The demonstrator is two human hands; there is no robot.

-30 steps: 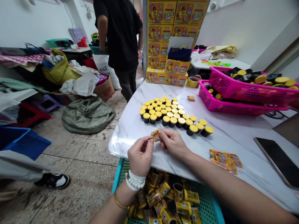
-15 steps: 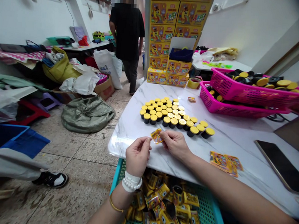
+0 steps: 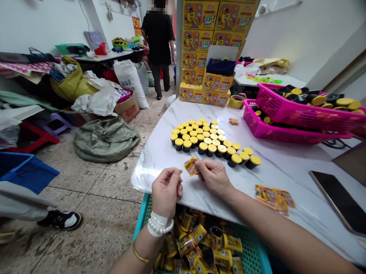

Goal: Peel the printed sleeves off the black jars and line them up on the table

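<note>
My right hand (image 3: 213, 176) pinches a small orange and yellow sticker (image 3: 191, 167) at its right edge, just above the marble table (image 3: 279, 174). My left hand (image 3: 167, 190) is curled into a loose fist a little left of the sticker, fingertips pressed together, not touching it. Beyond the hands, several small black cups with yellow lids (image 3: 210, 141) stand in rows on the table. A sheet of more stickers (image 3: 274, 198) lies to the right of my right forearm.
A teal basket (image 3: 256, 255) of labelled cups sits below the table edge. Two pink baskets (image 3: 297, 114) hold caps at the back right. A phone (image 3: 342, 202) lies at the right. Yellow cartons (image 3: 210, 44) are stacked behind. A person in black (image 3: 159, 37) walks away; bags litter the floor.
My left hand has let go of the sticker and drawn back slightly; the right hand alone now holds it. The person in black has walked farther away.
</note>
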